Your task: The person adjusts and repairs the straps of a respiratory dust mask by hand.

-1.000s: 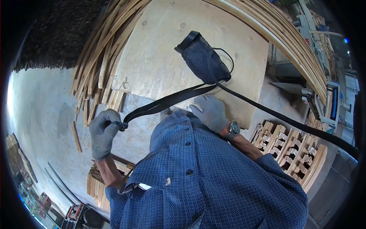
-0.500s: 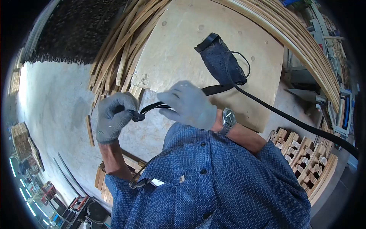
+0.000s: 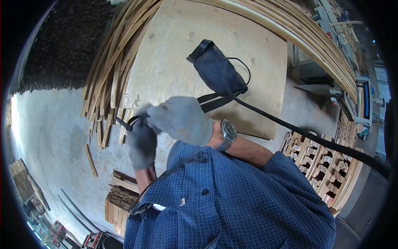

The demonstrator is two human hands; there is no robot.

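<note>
Both hands wear grey gloves and are close together in front of my shirt. My left hand point(image 3: 143, 143), smeared by motion, is closed around a black strap point(image 3: 124, 123) whose end sticks out past its fingers. Overlapping it, my right hand point(image 3: 181, 119) has its fingers curled in on the same strap; a watch is on that wrist. From behind the right hand, black straps lead to a dark mesh bag point(image 3: 216, 68) lying on the plywood board point(image 3: 166, 54). The fingertips and what lies between them are partly hidden.
A thick black hose point(image 3: 290, 121) runs from the bag to the right edge. Long wooden strips point(image 3: 118, 62) lie left of the board, and more point(image 3: 286, 25) curve behind it. Stacked wood pieces point(image 3: 323, 166) stand at right. A small wood stack point(image 3: 118, 203) is at lower left.
My hands have come together, the left one moving in under the right. The strap end now points up and left past the left hand. The whole view has shifted slightly.
</note>
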